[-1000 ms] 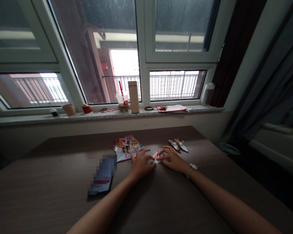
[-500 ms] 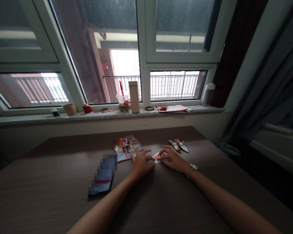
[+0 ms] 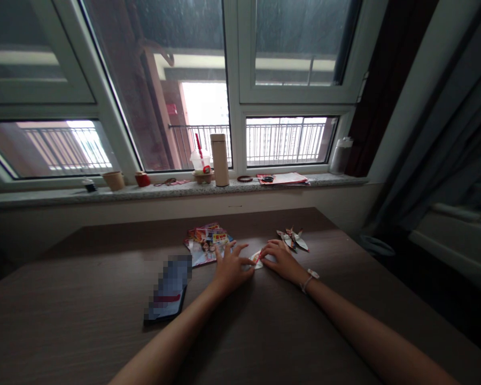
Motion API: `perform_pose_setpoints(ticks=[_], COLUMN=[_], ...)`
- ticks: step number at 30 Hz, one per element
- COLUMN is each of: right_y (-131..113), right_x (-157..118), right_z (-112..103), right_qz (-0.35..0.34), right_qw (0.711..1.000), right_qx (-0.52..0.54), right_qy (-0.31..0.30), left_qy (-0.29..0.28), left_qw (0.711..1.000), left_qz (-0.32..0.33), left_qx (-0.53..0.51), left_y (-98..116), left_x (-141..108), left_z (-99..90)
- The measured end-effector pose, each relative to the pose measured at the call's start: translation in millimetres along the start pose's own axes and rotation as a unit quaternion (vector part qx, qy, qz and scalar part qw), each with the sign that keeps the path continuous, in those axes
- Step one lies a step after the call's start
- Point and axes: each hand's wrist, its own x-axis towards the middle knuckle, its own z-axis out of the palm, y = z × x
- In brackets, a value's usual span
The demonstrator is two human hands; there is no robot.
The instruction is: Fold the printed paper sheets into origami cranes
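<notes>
A small piece of folded paper (image 3: 256,260), white with red and orange print, lies on the table between my two hands. My left hand (image 3: 233,268) holds its left side down with the thumb, while the other fingers spread forward. From the right, my right hand (image 3: 279,260) pinches the paper's edge with bent fingers, which partly cover it. Just beyond the left fingertips is a fanned pile of colourful printed leaflets (image 3: 204,247). Folded paper shapes (image 3: 294,238) with pointed tips sit past my right hand.
On the brown table (image 3: 84,299), a phone (image 3: 168,289) lies left of my left forearm. Along the windowsill (image 3: 164,190) stand a beige flask (image 3: 219,160), a plastic cup with a red straw (image 3: 201,160), a paper cup (image 3: 114,181), scissors (image 3: 266,178) and a clear bottle (image 3: 341,155).
My right hand has shifted slightly left, and its fingers are more curled. The red-edged flap that stood up from the paper now lies lower. My left hand stays almost where it was.
</notes>
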Motion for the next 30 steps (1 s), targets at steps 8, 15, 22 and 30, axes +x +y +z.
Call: perform_pose_setpoints(ticks=[8,15,22,30], right_y=[1.0,2.8,5.0,-2.1], right_x=[2.5,-3.9,-6.4,-6.4], right_z=[-3.8,-5.0,-3.1,-0.7], right_qz=[-0.004,-0.004,0.0,0.007], right_qw=[1.0,0.999,0.999,1.0], right_qx=[-0.003,0.03,0.047,0.01], right_qy=[-0.018,-0.03,0.018,0.025], left_qy=[-0.001,-0.003,-0.004,0.007], left_qw=[1.0,1.0,1.0,0.999], left_qz=[0.008,0.003,0.006,-0.004], left_qx=[0.01,0.0,-0.018,-0.043], left_y=[1.3,0.7,-7.1,-3.3], left_x=[1.2,1.2,2.0,4.0], left_z=[-1.5,-2.5,0.6,3.9])
